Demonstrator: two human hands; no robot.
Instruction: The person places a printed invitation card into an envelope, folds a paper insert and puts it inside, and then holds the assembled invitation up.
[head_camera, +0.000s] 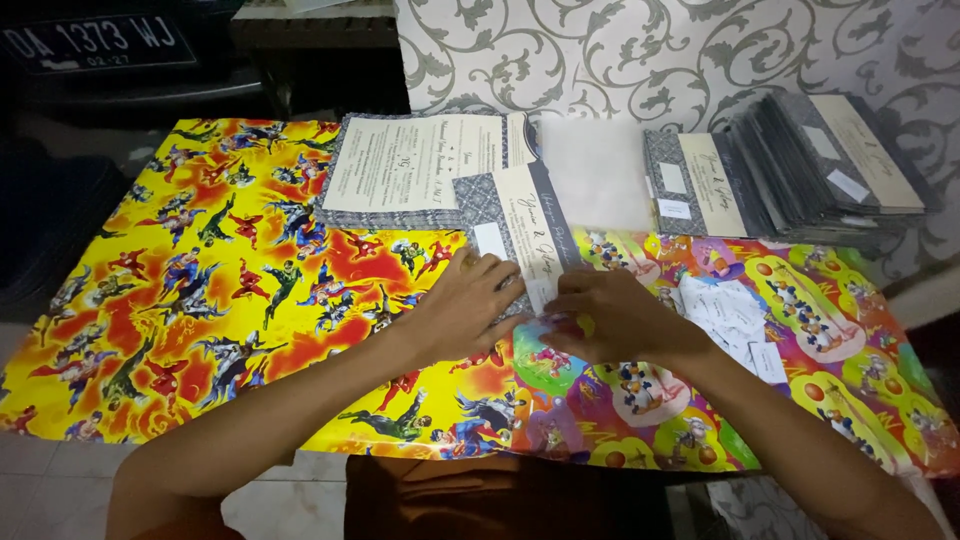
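Note:
A grey and cream folded card (520, 225) lies on the colourful cartoon-print sheet (220, 290) in the middle of the view. My left hand (470, 305) rests flat on the card's lower left part. My right hand (610, 315) pinches the card's lower right edge, fingers closed on it. Both forearms reach in from the bottom of the view.
A pile of open printed cards (400, 170) lies behind the hands to the left. Clear plastic sleeves (595, 170) sit beside it. A fanned stack of finished grey cards (800, 165) stands at the back right. Small white labels (735, 310) lie to the right. A patterned wall (620, 50) is behind.

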